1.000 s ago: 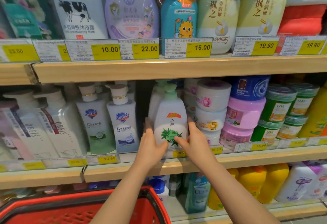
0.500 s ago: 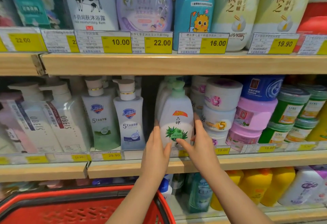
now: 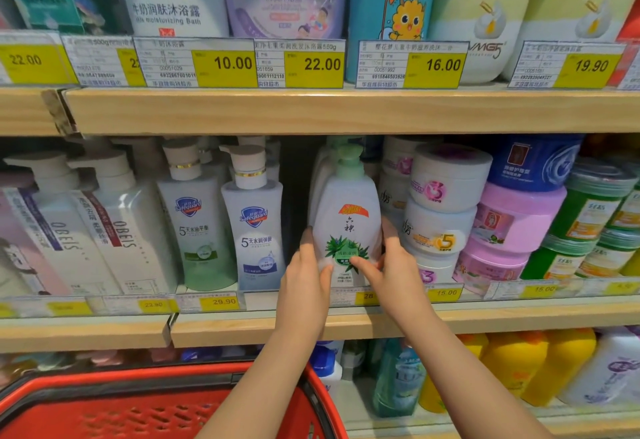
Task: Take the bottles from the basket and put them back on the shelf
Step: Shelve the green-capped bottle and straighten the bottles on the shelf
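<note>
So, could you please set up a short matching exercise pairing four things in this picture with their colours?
Things:
1. basket
2. pump cap of the bottle in both hands
3. stacked jar beside the right hand
4. bottles on the bottom shelf

Colours:
A. pink
B. yellow
C. red
D. green

Pairs: 1-C, 2-D, 3-A, 4-B

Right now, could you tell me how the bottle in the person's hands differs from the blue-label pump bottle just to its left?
The held bottle has a green pump top and a leaf picture; the blue-label bottle has a cream pump with a gold band and a shield logo. The held bottle is rounded and gripped by the left hand and right hand; the other is squarer and untouched. Both are pale, upright and on the middle shelf.
</note>
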Available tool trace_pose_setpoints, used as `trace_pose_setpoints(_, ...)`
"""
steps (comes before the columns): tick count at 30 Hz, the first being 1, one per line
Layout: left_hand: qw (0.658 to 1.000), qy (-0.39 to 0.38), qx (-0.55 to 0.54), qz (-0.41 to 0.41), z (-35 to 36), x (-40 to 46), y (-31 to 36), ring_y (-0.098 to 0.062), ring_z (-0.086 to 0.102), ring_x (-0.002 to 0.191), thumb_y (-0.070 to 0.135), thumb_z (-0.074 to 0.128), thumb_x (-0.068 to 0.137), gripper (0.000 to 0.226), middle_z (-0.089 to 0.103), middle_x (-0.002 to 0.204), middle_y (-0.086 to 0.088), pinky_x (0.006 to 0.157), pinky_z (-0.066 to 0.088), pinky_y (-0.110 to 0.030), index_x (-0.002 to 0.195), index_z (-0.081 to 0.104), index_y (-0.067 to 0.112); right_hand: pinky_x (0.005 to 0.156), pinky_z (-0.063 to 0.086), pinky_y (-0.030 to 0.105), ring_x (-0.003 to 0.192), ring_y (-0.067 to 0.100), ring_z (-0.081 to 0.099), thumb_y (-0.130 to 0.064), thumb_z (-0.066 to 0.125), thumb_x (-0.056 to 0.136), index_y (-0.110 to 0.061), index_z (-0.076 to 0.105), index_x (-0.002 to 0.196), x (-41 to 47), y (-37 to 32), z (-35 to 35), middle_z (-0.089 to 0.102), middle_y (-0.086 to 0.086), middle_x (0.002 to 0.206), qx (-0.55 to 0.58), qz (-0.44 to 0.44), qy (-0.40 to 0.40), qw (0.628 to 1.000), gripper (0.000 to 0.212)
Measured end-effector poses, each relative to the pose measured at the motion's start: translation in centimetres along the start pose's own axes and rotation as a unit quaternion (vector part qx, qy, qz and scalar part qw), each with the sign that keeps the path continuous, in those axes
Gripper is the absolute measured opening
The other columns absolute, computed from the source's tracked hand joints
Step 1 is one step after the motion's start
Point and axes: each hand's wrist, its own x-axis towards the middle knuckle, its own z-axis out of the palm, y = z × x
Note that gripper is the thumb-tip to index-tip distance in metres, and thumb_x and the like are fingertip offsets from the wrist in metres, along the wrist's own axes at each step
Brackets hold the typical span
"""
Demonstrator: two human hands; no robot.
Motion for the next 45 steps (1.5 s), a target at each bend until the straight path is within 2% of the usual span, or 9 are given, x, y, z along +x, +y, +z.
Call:
trace_pose_setpoints(8, 0.999, -0.018, 0.025, -0.022, 0.1, 0.4, 0.1, -0.019, 0.050, 0.092, 0.026, 0.049, 0.093, 0.028, 0.054, 0.106, -0.012, 0.068, 0.035, -0.024, 0.111, 0.043, 0.005, 0.063, 0.048, 0.033, 0.076, 0.022, 0.056, -0.035, 0.063, 0.083, -0.014, 0.043, 0.093, 0.4, -0.1, 0.3, 0.059, 0.012, 0.086, -0.025, 0.015, 0.000, 1.000, 0.030)
trace_pose_setpoints(12, 1.000, -0.019, 0.018, -0.006, 0.3, 0.0, 0.1, -0.022, 0.050, 0.106, 0.021, 0.049, 0.093, 0.044, 0.048, 0.114, -0.011, 0.076, 0.039, -0.026, 0.132, 0.033, 0.006, 0.071, 0.051, 0.037, 0.084, 0.024, 0.057, -0.034, 0.062, 0.084, -0.011, 0.043, 0.109, 0.0, -0.7, 0.0, 0.059, 0.011, 0.094, -0.030, 0.015, -0.009, 0.999, 0.039)
trace_pose_setpoints(15, 0.998, -0.009, -0.010, 0.058, -0.6, -1.9, 0.0, -0.016, 0.041, 0.123, 0.015, 0.050, 0.092, 0.062, 0.038, 0.136, -0.003, 0.096, 0.037, -0.024, 0.144, 0.017, 0.015, 0.072, 0.049, 0.037, 0.089, 0.026, 0.058, -0.034, 0.063, 0.083, -0.011, 0.039, 0.114, -1.1, -1.5, -0.6, 0.058, 0.012, 0.101, -0.042, -0.014, -0.002, 0.999, 0.046)
trace_pose_setpoints(17, 0.996, -0.020, -0.021, 0.090, -2.0, -3.8, -0.4, -0.007, 0.037, 0.127, 0.019, 0.050, 0.092, 0.058, 0.035, 0.139, 0.010, 0.098, 0.029, -0.015, 0.143, 0.022, 0.022, 0.078, 0.049, 0.036, 0.096, 0.026, 0.058, -0.032, 0.063, 0.084, -0.013, 0.033, 0.129, -2.2, -2.2, -1.1, 0.055, 0.011, 0.113, -0.033, -0.042, 0.022, 0.998, 0.058)
trace_pose_setpoints(21, 0.991, 0.023, 0.016, 0.131, -5.5, -5.8, -3.4, -0.009, 0.052, 0.109, 0.028, 0.052, 0.090, 0.035, 0.053, 0.119, 0.010, 0.085, 0.044, -0.023, 0.124, 0.046, 0.026, 0.087, 0.046, 0.035, 0.110, 0.024, 0.052, -0.033, 0.060, 0.086, -0.018, 0.022, 0.142, -4.5, -4.3, -0.8, 0.043, 0.006, 0.130, -0.052, -0.108, 0.067, 0.990, 0.069)
trace_pose_setpoints(31, 0.998, 0.041, -0.003, 0.042, -10.7, -1.9, -8.7, -0.015, 0.047, 0.121, 0.018, 0.059, 0.088, 0.053, 0.049, 0.134, 0.000, 0.097, 0.039, -0.028, 0.136, 0.038, 0.020, 0.087, 0.043, 0.030, 0.105, 0.022, 0.055, -0.030, 0.064, 0.084, -0.018, 0.027, 0.140, -4.3, -9.0, 5.8, 0.045, 0.002, 0.139, 0.018, -0.119, -0.016, 0.993, 0.068)
trace_pose_setpoints(35, 0.998, 0.018, -0.014, 0.057, -9.7, -0.1, -8.8, -0.017, 0.051, 0.118, 0.022, 0.061, 0.086, 0.054, 0.055, 0.130, -0.002, 0.094, 0.048, -0.041, 0.134, 0.037, 0.026, 0.064, 0.037, 0.021, 0.067, 0.002, 0.049, -0.028, 0.067, 0.082, -0.018, 0.033, 0.137, -3.0, -8.6, 7.2, 0.061, 0.007, 0.113, 0.031, -0.098, -0.013, 0.995, 0.066)
trace_pose_setpoints(39, 0.997, 0.014, -0.058, 0.049, -8.8, 0.4, -8.8, -0.011, 0.058, 0.107, 0.019, 0.064, 0.084, 0.056, 0.061, 0.119, -0.002, 0.086, 0.053, -0.037, 0.132, 0.037, 0.028, 0.062, 0.046, 0.027, 0.066, 0.012, 0.057, -0.025, 0.065, 0.083, -0.022, 0.038, 0.133, -2.6, -8.0, 8.1, 0.061, 0.002, 0.083, 0.037, -0.094, -0.021, 0.995, 0.057)
trace_pose_setpoints(45, 0.995, 0.041, -0.068, 0.055, -8.4, 0.7, -8.5, -0.014, 0.060, 0.105, 0.015, 0.064, 0.084, 0.056, 0.062, 0.118, -0.007, 0.083, 0.056, -0.036, 0.133, 0.039, 0.024, 0.062, 0.039, 0.024, 0.067, 0.013, 0.054, -0.027, 0.063, 0.085, -0.023, 0.035, 0.136, -2.0, -7.7, 8.7, 0.058, 0.002, 0.083, 0.032, -0.104, -0.012, 0.994, 0.058)
